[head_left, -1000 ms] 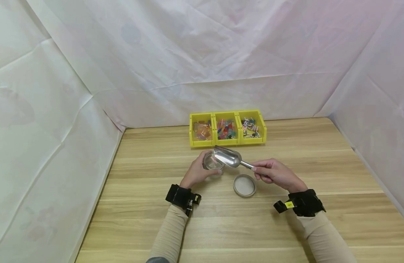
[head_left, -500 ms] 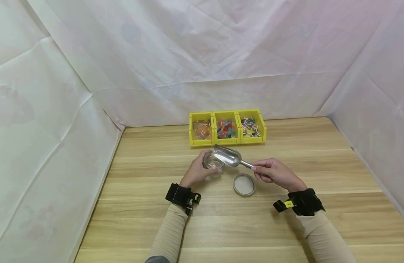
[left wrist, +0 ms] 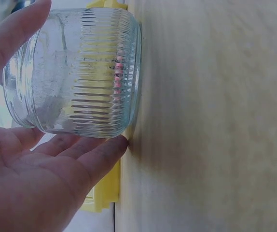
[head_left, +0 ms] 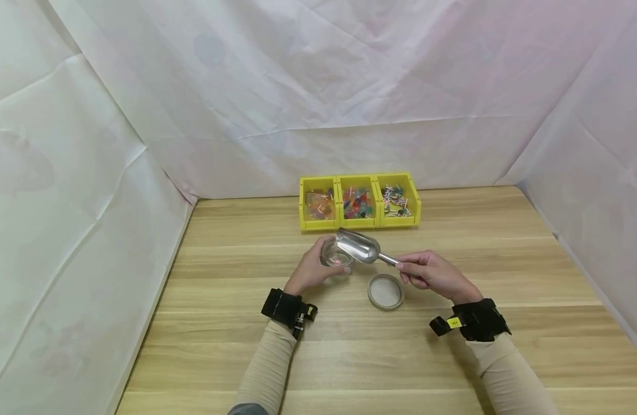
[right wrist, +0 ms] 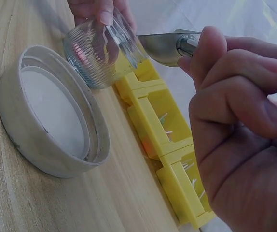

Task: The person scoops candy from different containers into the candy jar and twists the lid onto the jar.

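A ribbed clear glass jar (left wrist: 80, 72) stands on the table, with a small pink bit near its bottom. My left hand (head_left: 310, 272) grips it from the left side, thumb and fingers round the glass. A shiny metal scoop (head_left: 361, 248) is held by its handle in the curled fingers of my right hand (head_left: 436, 274). Its bowl points left and its front end overlaps the jar's mouth in the head view. No pieces show on the visible part of the scoop. Between the hands lies a round, pale lid (head_left: 385, 291), hollow side up.
Behind the jar stand three joined yellow bins (head_left: 319, 226). They hold small colourful pieces and white sticks, with darker pieces in the right one. White cloth (head_left: 318, 104) hangs at the back and both sides of the wood-grain table (head_left: 360, 363).
The pink bit in the jar showed higher up a second ago and is now near the bottom. Both hands and the scoop have hardly moved.
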`<state>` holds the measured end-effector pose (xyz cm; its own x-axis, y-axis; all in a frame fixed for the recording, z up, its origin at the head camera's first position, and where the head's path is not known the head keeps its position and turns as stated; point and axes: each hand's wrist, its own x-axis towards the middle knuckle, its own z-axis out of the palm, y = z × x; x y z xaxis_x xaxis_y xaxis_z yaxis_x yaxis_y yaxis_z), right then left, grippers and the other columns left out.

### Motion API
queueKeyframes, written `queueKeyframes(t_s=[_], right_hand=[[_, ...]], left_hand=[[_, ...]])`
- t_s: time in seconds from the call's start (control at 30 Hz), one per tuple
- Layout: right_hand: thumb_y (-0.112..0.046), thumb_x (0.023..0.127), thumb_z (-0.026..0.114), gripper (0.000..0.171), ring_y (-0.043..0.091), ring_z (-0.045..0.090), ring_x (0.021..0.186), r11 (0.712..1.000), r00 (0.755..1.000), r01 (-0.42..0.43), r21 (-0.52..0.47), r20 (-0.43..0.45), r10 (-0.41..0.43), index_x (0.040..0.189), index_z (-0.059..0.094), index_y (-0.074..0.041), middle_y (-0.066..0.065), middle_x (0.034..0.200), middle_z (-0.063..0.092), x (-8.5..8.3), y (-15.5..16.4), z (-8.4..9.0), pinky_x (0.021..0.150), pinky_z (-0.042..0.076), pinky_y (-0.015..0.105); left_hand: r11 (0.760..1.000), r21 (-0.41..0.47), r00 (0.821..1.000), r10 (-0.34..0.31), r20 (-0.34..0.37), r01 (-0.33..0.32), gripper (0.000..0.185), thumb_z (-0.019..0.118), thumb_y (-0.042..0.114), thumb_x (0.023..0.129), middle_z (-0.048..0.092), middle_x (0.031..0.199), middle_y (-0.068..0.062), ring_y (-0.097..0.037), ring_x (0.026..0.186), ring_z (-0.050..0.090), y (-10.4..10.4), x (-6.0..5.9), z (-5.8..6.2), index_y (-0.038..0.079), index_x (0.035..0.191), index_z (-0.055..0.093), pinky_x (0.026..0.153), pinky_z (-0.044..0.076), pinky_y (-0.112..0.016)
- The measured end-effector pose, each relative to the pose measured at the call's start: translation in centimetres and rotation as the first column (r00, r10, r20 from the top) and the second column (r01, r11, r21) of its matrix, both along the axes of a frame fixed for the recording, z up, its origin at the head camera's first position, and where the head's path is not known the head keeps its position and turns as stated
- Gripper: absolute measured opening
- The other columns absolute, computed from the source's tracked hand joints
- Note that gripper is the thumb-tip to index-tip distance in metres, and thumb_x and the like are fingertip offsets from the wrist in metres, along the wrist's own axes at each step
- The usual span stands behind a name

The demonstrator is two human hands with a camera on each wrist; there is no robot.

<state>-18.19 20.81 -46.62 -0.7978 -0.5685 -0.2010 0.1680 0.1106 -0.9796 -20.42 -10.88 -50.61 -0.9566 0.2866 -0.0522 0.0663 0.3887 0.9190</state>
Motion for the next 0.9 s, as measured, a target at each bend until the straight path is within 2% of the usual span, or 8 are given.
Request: queueKeyframes(t_s=[0.43,0.73,0.9], right_hand=[[-0.020,0.102,0.057,0.033,0.004,0.038,0.051,1.000,1.000,0.019,0.001,0.000,-0.019,0.122,0.064,0.005,0.001,0.076,0.061,0.14,0.16,-0.22,0.046,0.030,0.018],[-0.022,0.102,0.056,0.029,0.003,0.038,0.051,0.999,0.999,0.032,-0.014,-0.010,-0.032,0.114,0.066,0.002,-0.001,0.075,0.059,0.14,0.13,-0.20,0.046,0.026,0.022],[-0.021,0.102,0.056,0.024,0.003,0.039,0.051,0.999,0.999,0.039,-0.038,-0.003,-0.040,0.109,0.067,-0.001,-0.002,0.075,0.060,0.06,0.23,-0.34,0.046,0.026,0.021]], left_hand=[[1.000,-0.016,1.000,-0.004,0.001,0.004,0.089,0.091,0.029,0.069,0.055,0.141,-0.007,-0.030,0.125,0.055,0.01,0.07,0.23,0.025,0.144,0.044,0.106,0.043,-0.051],[1.000,-0.020,1.000,-0.009,-0.014,0.009,0.091,0.091,0.032,0.070,0.053,0.143,-0.008,-0.029,0.128,0.052,-0.03,0.05,0.34,0.024,0.146,0.042,0.107,0.042,-0.051],[0.998,-0.057,1.000,0.007,-0.012,-0.008,0.097,0.091,0.035,0.069,0.046,0.150,-0.008,-0.030,0.136,0.045,-0.24,0.18,0.75,0.022,0.150,0.038,0.110,0.038,-0.054]])
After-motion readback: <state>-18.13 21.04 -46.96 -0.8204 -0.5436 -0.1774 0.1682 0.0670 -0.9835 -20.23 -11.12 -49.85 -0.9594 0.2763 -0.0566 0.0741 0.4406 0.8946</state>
